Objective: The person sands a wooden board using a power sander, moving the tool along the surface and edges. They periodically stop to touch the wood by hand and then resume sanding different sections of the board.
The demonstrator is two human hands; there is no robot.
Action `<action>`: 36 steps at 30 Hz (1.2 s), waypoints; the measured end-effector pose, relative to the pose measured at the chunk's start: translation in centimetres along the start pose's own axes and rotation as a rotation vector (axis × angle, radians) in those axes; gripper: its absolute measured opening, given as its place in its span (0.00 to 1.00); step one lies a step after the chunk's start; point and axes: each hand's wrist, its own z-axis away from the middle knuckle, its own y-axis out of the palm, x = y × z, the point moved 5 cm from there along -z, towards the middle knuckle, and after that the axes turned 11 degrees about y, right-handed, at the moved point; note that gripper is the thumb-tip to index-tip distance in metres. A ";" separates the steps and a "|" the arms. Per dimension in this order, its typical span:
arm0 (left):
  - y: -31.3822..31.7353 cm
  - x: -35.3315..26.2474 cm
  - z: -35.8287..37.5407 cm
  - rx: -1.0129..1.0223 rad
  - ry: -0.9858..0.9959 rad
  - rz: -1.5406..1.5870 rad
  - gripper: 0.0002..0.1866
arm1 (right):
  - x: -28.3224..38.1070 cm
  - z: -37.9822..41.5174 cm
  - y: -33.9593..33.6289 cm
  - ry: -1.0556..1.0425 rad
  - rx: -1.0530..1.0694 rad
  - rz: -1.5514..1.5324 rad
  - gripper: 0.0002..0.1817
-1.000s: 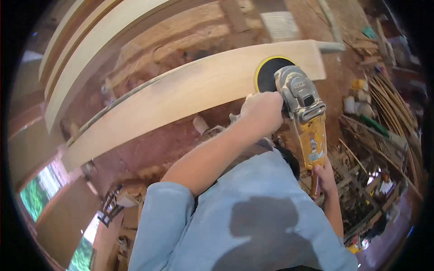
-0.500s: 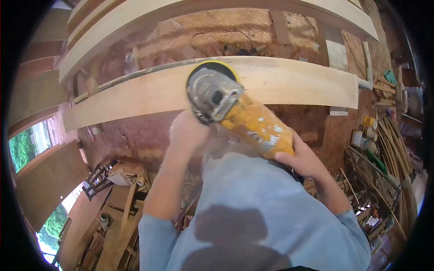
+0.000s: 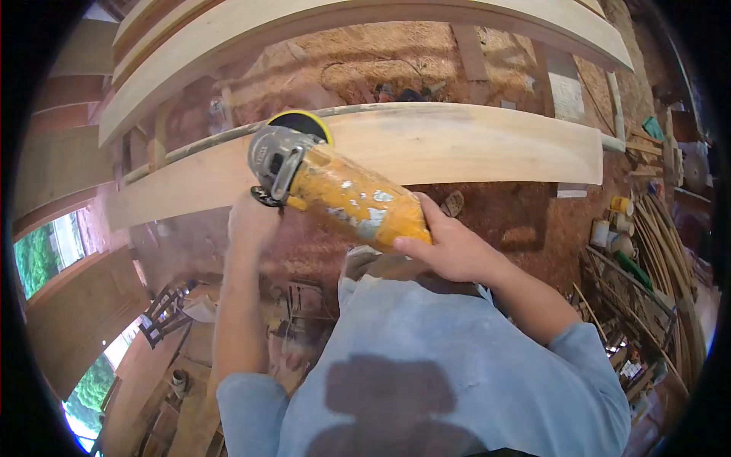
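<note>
A worn yellow angle grinder (image 3: 358, 199) with a grey metal head lies slantwise over a pale wooden board (image 3: 487, 145). Its round, yellow-rimmed sanding disc (image 3: 301, 122) overlaps the board's far edge, left of the middle. My right hand (image 3: 453, 242) is wrapped round the rear of the yellow body, thumb on top. At the head's near side, my left hand (image 3: 255, 217) is closed about the black side handle, most of which it hides. Motion blurs that hand slightly.
Beyond the board runs another long plank (image 3: 381, 11). A pole (image 3: 205, 145) passes under the board. Offcuts and a dark stool-like frame (image 3: 161, 311) are at lower left; cans (image 3: 600, 233) and thin wooden strips (image 3: 664, 251) are on the right.
Both hands have carried the angle grinder leftward along the board, and its body now lies flatter across the view. The board stays in place.
</note>
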 end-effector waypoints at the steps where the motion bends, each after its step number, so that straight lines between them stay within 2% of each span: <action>1: -0.5 -1.7 0.0 0.003 0.000 0.000 0.23 | -0.5 0.6 -0.6 0.003 0.001 -0.001 0.52; 3: -0.7 -6.6 0.5 0.057 -0.033 0.095 0.24 | -2.7 2.6 -2.4 0.067 -0.080 -0.029 0.50; 5: 0.0 -11.0 0.2 0.134 0.027 0.099 0.23 | -5.0 4.4 -3.9 0.060 -0.100 -0.122 0.49; 7: 1.3 -14.8 -0.5 0.150 0.184 0.134 0.19 | -7.3 6.4 -5.4 0.052 -0.122 -0.216 0.47; 9: 1.6 -18.6 -0.7 0.205 0.163 0.156 0.16 | -9.5 8.2 -7.0 0.034 -0.200 -0.412 0.45; 10: 2.5 -20.0 -1.2 0.206 0.159 0.150 0.16 | -10.6 9.0 -7.6 0.032 -0.196 -0.416 0.45; 12: 4.4 -23.1 -2.2 0.200 0.265 0.126 0.16 | -12.7 10.5 -9.1 0.064 -0.258 -0.513 0.43; 16: 4.2 -29.7 -2.0 0.304 0.266 0.107 0.16 | -16.2 13.4 -11.4 0.167 -0.282 -0.708 0.43; 19: 4.8 -34.7 -2.3 0.308 0.354 0.126 0.18 | -18.5 14.9 -13.2 0.281 -0.302 -0.692 0.44; 22: 4.6 -36.6 -2.9 0.376 0.429 0.103 0.23 | -19.2 14.5 -13.1 0.196 -0.404 -0.677 0.44; 25: 4.2 -37.8 -3.5 0.327 0.477 0.082 0.26 | -18.9 14.9 -12.7 0.216 -0.443 -0.738 0.43; 27: 3.0 -38.5 -3.4 0.362 0.529 0.064 0.20 | -18.7 15.0 -12.2 0.234 -0.463 -0.770 0.43; 32: 5.2 -39.1 -6.1 0.346 0.562 0.071 0.21 | -20.3 14.3 -11.6 0.187 -0.511 -0.786 0.43; 34: 3.7 -39.7 -6.0 0.330 0.658 0.082 0.16 | -19.2 14.3 -10.9 0.193 -0.536 -0.767 0.40; 36: 3.9 -40.2 -6.9 0.289 0.725 0.087 0.16 | -19.1 14.3 -10.2 0.193 -0.528 -0.793 0.42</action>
